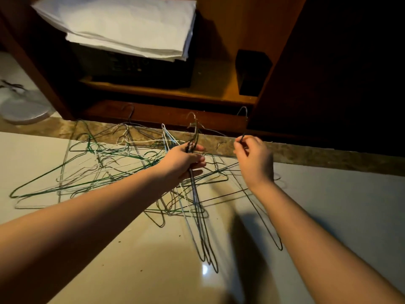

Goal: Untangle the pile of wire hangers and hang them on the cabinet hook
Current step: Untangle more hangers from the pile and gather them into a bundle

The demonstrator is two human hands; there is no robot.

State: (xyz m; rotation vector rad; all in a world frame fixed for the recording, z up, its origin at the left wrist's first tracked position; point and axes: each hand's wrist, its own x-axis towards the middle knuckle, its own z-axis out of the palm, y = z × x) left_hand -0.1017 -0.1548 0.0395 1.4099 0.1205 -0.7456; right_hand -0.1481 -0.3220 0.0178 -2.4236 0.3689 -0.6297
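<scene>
Above the hanger pile [98, 170], the left hand [186, 160] gripped a gathered bundle [194, 139] while the right hand [255, 160] pinched 1 dark hanger [241, 138], probably needing pulling free next.

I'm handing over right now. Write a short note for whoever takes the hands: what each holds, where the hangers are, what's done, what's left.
Left hand: grips a bundle of hangers by their necks.
Right hand: pinches the hook of a single dark hanger.
The tangled pile lies on the floor left of the hands, in front of the cabinet.
Done: a few hangers gathered.
Left: untangle the rest and hang all. The cabinet hook is not in view.
</scene>
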